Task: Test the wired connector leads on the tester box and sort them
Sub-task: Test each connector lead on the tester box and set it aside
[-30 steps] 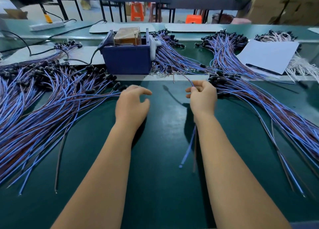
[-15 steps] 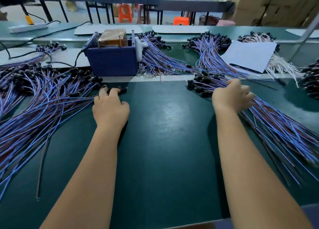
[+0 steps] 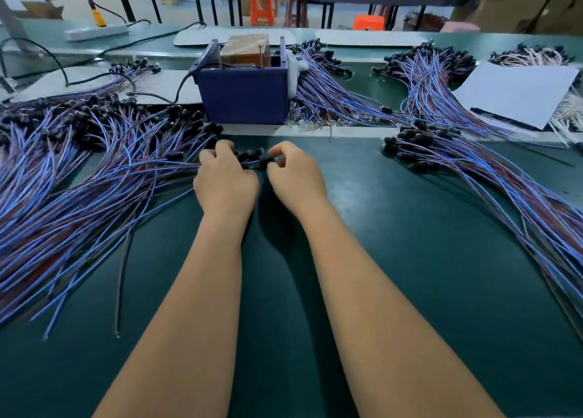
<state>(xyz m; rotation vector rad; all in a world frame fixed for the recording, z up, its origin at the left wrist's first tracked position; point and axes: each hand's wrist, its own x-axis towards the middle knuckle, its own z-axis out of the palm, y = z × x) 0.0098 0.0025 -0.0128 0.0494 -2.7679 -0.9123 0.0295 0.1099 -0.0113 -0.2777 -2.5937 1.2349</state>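
A blue tester box (image 3: 246,97) with a brown block on top stands at the middle back of the green bench. A big pile of blue and brown wired leads (image 3: 79,178) with black connectors spreads over the left. A second pile of leads (image 3: 492,190) fans out on the right. My left hand (image 3: 225,181) grips a small bunch of leads by their black connector ends (image 3: 249,157) at the left pile's edge. My right hand (image 3: 295,178) sits right beside it, its fingertips pinching one black connector of that bunch.
More lead bundles (image 3: 331,92) lie behind and right of the box. A white sheet with a pen (image 3: 517,92) is at the far right. A power strip (image 3: 97,32) and black cables run along the back left. The green mat (image 3: 394,228) lies between the piles.
My right hand left the right pile and came over to the middle, meeting my left hand. My left hand has closed on a few connector ends at the left pile's edge.
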